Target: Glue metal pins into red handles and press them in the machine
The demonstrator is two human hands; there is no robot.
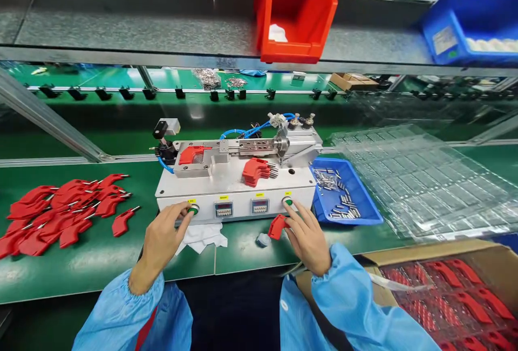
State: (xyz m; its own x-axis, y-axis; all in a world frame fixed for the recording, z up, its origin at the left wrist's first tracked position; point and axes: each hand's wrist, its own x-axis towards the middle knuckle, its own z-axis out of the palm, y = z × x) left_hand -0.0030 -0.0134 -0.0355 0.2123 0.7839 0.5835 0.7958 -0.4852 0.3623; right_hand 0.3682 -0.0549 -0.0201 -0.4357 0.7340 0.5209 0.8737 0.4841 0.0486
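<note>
A white bench machine point(238, 181) stands before me. My left hand point(164, 237) touches the left green push button point(194, 209) on its front, thumb and fingers apart, gripping nothing. At the right green push button point(287, 201) are the fingertips of my right hand point(309, 237). That hand also holds a red pistol-shaped handle point(277, 227) in its lower fingers. Another red handle point(191, 154) sits in the machine's fixture, lined up with the metal chuck point(281, 144). Several red handles with metal shafts point(257, 171) lie on the machine's top.
A pile of red handles with shafts point(60, 210) lies left. Right of the machine are a blue bin of metal pins point(378, 217), clear plastic trays point(421, 173) and a carton of red parts point(390, 254). A white cloth point(202, 237) lies in front. Overhead, a shelf point(133, 21) carries bins.
</note>
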